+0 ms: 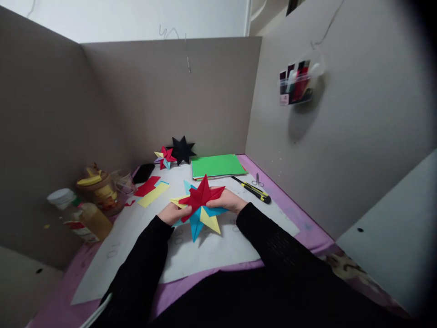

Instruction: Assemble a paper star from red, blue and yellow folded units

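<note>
Between my two hands is a folded paper star with red, blue and yellow points, held above the white sheet. My left hand pinches its left side, thumb on the red paper near a yellow point. On the right, my right hand grips the star with the thumb over a red and a blue point. The fingers behind the paper are hidden on both sides. One yellow and one blue point hang down toward the sheet.
Farther back stand a smaller multicolour star, a black star and green paper. A utility knife and scissors lie right. Paper strips, a phone, a bottle and a pot are left.
</note>
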Demonstrator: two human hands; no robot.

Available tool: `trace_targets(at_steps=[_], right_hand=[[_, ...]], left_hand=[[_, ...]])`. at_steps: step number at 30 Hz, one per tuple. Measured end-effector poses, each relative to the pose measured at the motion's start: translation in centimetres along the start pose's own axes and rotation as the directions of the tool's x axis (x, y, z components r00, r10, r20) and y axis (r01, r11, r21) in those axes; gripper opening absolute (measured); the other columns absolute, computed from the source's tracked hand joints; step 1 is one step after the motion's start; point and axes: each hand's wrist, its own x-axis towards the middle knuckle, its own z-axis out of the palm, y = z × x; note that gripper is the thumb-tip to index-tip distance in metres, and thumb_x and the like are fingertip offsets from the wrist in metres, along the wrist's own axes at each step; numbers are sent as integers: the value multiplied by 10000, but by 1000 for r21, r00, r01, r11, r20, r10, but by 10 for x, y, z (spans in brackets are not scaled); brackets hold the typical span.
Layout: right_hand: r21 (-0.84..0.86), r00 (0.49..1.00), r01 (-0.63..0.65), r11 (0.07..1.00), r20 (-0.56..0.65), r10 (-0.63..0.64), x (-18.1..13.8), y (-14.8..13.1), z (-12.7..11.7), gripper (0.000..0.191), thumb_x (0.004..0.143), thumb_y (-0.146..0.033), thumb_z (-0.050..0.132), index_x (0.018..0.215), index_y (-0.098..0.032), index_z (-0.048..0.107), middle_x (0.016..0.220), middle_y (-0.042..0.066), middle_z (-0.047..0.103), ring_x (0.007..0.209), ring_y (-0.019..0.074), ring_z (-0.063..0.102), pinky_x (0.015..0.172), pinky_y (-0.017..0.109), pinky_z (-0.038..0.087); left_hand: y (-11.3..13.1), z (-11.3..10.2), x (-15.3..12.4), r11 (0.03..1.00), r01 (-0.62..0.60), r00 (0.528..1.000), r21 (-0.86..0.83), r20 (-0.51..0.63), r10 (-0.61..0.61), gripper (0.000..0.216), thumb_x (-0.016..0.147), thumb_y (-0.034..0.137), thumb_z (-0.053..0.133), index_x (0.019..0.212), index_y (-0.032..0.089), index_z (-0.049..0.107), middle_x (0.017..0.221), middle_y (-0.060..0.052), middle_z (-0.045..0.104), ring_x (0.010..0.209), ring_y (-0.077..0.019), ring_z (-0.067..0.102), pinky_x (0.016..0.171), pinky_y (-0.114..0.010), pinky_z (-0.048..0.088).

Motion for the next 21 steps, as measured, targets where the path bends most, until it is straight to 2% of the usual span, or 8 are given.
trace_targets(at_steps=[5,9,12,17,21], right_hand=[[86,1000,-18,996,10,17,0,-1,0,669,539,-197,812,1149,-192,538,1071,55,658,905,183,628,807,299,473],[171,998,-57,984,8,57,3,-1,-4,664,549,-247,821,1148,-193,541,1027,66,676,839,185,649,767,311,491],[204,996,-61,977,-47,72,5,-1,-8,597,563,-298,810,1101,-169,585,930,67,701,760,180,657,732,316,494],[75,984,-120,990,-124,129,8,5,-11,332,574,-321,788,805,-104,691,775,66,711,681,159,638,710,298,476],[43,982,-132,990,-133,136,8,11,-12,305,577,-320,786,768,-97,706,753,68,711,665,156,629,704,303,469]], left_hand=[[-4,4,-2,994,89,992,-59,-86,-93,421,667,354,738,996,99,679,1036,-131,693,944,-307,630,873,-416,477],[-3,5,0,989,107,979,-101,-163,-123,409,594,330,789,920,102,696,999,-137,704,907,-311,645,863,-443,484],[-2,5,2,986,90,968,-143,-220,-121,398,574,321,802,902,118,705,1018,-135,700,941,-322,639,884,-443,477],[-3,5,3,982,84,965,-169,-232,-123,414,577,322,803,921,113,704,1041,-139,693,977,-340,627,920,-463,461],[-4,5,3,983,86,967,-160,-225,-121,436,572,330,807,928,102,698,1048,-144,690,989,-348,623,931,-481,451]])
